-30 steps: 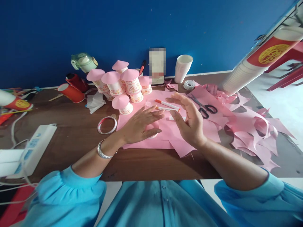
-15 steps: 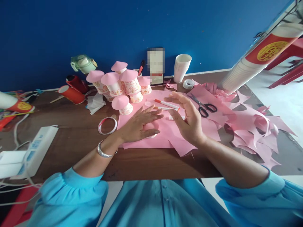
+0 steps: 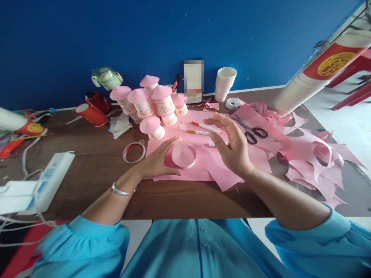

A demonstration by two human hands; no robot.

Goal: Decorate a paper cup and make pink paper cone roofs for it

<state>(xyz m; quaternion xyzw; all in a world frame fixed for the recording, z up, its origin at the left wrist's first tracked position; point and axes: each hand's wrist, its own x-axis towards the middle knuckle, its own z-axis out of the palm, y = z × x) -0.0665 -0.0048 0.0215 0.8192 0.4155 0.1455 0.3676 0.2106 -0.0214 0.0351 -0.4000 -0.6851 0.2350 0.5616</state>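
Observation:
A small cup with a pink cone roof (image 3: 184, 154) stands on pink paper sheets (image 3: 199, 175). Just left of it is my left hand (image 3: 158, 158), fingers apart and holding nothing. My right hand (image 3: 232, 144) hovers to the right, thumb and fingers spread, also with nothing in it. Between the hands and farther back lie a red-capped marker (image 3: 205, 127) and an orange-brown marker (image 3: 197, 132). A white cap or tube (image 3: 213, 144) is partly hidden by my right thumb. Several decorated cups with pink cone roofs (image 3: 161, 104) are grouped behind my left hand.
Black scissors (image 3: 251, 133) and cut pink scraps (image 3: 307, 154) lie right. A tape ring (image 3: 133, 153) is beside my left wrist. At the back are a phone (image 3: 193, 83) and stacked white cups (image 3: 225, 84). A power strip (image 3: 52, 181) with cables sits left.
My left hand has moved left, off the small roofed cup, which now shows fully. My right hand has barely moved. The whole view has shifted slightly.

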